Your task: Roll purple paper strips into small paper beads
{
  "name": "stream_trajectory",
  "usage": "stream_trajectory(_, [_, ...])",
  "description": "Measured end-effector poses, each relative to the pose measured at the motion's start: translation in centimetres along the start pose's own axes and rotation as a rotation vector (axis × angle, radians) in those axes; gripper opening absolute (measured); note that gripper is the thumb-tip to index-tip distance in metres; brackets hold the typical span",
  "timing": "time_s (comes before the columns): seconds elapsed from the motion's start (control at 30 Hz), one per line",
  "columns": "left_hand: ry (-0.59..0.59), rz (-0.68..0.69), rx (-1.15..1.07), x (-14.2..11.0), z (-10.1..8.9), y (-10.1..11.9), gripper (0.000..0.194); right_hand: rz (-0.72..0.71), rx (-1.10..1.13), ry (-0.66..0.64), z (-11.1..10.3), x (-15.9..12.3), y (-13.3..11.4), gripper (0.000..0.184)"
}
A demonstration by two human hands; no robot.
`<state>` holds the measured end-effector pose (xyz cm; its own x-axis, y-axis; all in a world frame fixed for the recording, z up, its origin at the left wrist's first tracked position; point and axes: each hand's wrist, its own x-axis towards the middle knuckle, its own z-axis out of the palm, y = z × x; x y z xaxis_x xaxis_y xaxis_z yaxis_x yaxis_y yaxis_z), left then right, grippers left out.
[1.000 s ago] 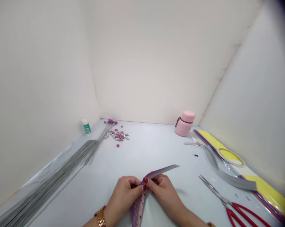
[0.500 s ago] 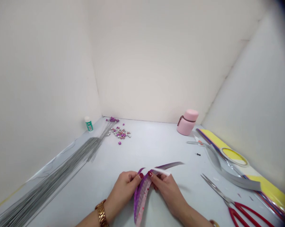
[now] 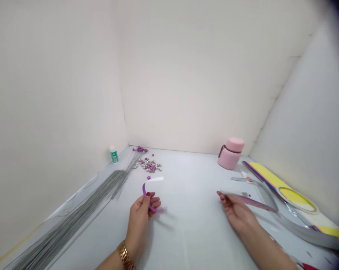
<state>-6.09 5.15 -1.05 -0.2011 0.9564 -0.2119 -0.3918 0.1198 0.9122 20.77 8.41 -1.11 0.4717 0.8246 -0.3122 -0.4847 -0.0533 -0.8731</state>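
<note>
My left hand [image 3: 142, 212] pinches a thin, curling purple strip [image 3: 144, 189] above the pale, smooth worktop [image 3: 192, 232], while my right [image 3: 238, 215] grips a blurred, flat pinkish strip [image 3: 256, 203].

1 head-worn camera looks forward and down over both hands from close behind

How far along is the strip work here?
Partway, it seems. The piled star-shaped pieces look finished. The left hand holds a narrow purple strip; the right hand holds blurred pinkish-purple strips. The grey strips lying at the right look unused, so they may be left; the total I cannot tell.
</note>
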Motion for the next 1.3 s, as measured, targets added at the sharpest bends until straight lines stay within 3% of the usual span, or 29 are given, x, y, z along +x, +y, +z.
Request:
stream_trajectory(0.13, [-0.095,-0.012,0.012,-0.6,0.4,0.1,0.037,0.071,-0.002,-0.067,-0.3,-0.3,-1.3,0.029])
stream_trajectory(0.23, [-0.149,-0.02,0.022,-1.2,0.8,0.0,0.037,0.114,-0.07,-0.14,1.0,-3.2,0.3,0.008])
stream_trajectory(0.27, [-0.179,-0.014,0.037,-1.4,0.9,0.0,0.037,0.116,-0.112,-0.195,1.7,-4.6,1.2,0.01])
stream_trajectory(0.4, [-0.361,0.06,0.166,-2.3,1.5,-0.3,0.033,0.095,-0.383,-0.722,4.1,-9.5,4.8,0.025])
stream_trajectory(0.47, [-0.45,0.058,0.208,-2.6,1.7,-0.5,0.034,0.092,-0.403,-0.872,4.5,-10.7,5.9,0.027])
stream_trajectory(0.53, [-0.501,0.043,0.236,-2.8,1.8,-0.6,0.036,0.14,-0.466,-0.937,4.5,-10.9,6.3,0.033])
stream_trajectory(0.63, [-0.543,0.036,0.3,-2.7,1.7,-0.7,0.04,0.168,-0.507,-0.903,4.1,-10.1,6.4,0.035])
stream_trajectory(0.73, [-0.509,0.152,0.457,-2.1,1.2,-0.3,0.038,0.204,-0.46,-0.811,3.8,-9.4,6.3,0.034])
stream_trajectory(0.87, [-0.268,0.471,0.769,0.6,0.2,1.0,0.027,0.244,-0.41,-0.739,3.8,-9.1,6.3,0.036])
stream_trajectory(0.97, [-0.148,0.53,0.815,3.8,-0.4,1.8,0.025,0.221,-0.372,-0.689,4.0,-9.4,6.1,0.035])
stream_trajectory(1.13, [-0.08,0.537,0.833,9.1,-0.3,1.9,0.035,0.235,-0.352,-0.684,4.5,-9.9,5.6,0.04])
stream_trajectory(1.3, [-0.126,0.391,0.759,11.4,-0.6,1.3,0.023,0.297,-0.281,-0.704,4.5,-9.7,5.8,0.039])
